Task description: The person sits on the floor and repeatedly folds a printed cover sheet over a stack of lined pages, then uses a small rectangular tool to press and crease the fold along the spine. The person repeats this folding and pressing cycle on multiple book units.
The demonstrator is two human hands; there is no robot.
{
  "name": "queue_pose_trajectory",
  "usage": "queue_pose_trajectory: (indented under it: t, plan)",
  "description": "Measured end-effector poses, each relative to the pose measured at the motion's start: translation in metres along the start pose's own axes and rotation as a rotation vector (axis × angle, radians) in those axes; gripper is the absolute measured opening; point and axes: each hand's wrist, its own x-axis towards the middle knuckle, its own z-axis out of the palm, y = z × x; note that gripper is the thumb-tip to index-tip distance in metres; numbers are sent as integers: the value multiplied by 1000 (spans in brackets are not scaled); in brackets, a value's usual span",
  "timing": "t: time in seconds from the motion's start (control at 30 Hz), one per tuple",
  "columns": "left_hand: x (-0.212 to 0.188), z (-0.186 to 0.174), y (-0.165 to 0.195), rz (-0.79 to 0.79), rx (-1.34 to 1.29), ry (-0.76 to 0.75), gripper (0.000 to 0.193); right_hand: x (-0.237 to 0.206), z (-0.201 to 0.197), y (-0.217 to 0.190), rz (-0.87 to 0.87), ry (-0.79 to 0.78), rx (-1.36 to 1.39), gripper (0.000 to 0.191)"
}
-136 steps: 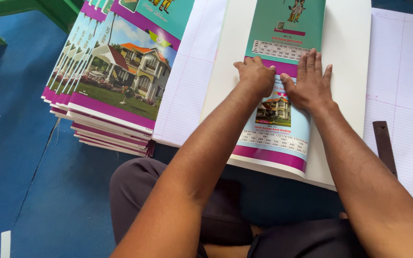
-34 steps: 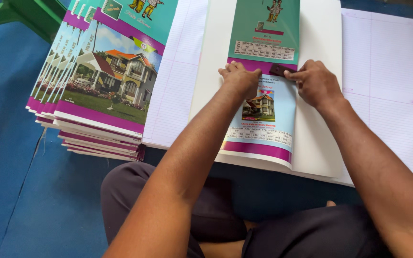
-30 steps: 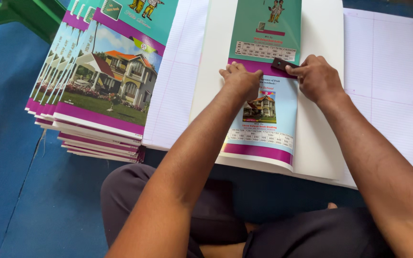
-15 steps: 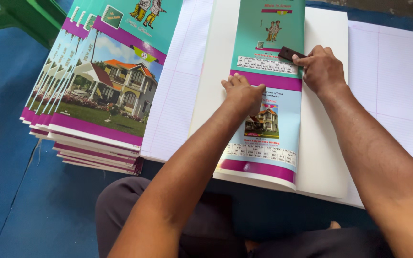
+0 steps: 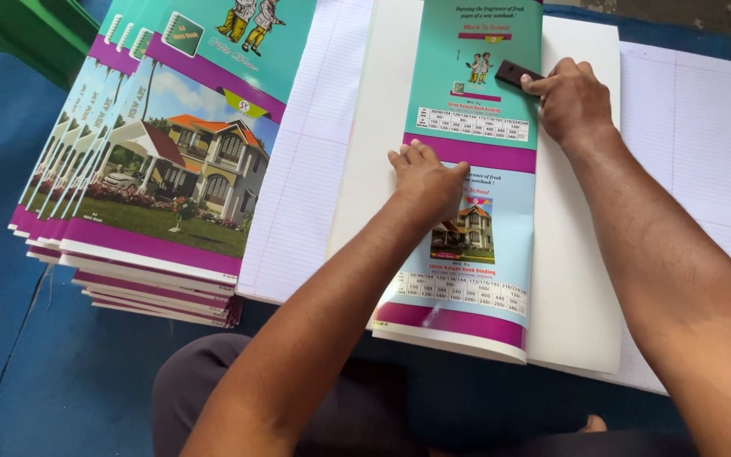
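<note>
A view from above, looking down at a person's two bare forearms stretched forward over printed paper on a blue floor (image 5: 10,338).

To the left sits a fanned stack of notebooks (image 5: 154,203), each cover showing a house and garden with a purple band below and a teal panel above. The stack's right edge overlaps a sheet of ruled paper (image 5: 298,195). A green frame (image 5: 19,34) shows in the top left corner. More ruled paper (image 5: 704,144) spreads out at the right, lying under a white board (image 5: 577,279).

In the middle, on the white board, lies a long printed cover sheet (image 5: 475,127): teal on its far half, pale blue with a small house picture on its near half, with a purple band across the centre and another at the near edge. It sits on top of a thin pile of similar sheets.

The left hand (image 5: 429,178) lies flat on the sheet, palm down, fingers together and pointing away, just below the centre purple band, partly covering the house picture. The right hand (image 5: 573,101) is curled, fingers pinching a small dark flat tool (image 5: 518,74) and holding it against the teal half near the sheet's right edge. The hands are apart, the right one farther away. The person's dark-trousered lap (image 5: 332,406) fills the bottom edge.
</note>
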Motion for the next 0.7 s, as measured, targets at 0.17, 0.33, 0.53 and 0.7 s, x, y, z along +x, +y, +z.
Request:
queue_pose_trajectory:
  t: [0.17,0.33,0.53,0.7]
  plan:
    - [1,-2,-1,-2,-9,-20,57,23,9,8,-8,34,49,26]
    - [1,-5,-2,8,-25,-16,59,45,16,13,32,46,96,27]
    - [3,-7,-2,19,-8,-26,57,74,21,16,85,37,108,27]
    - [5,-6,-3,13,-28,-21,50,89,26,18,101,11,58,30]
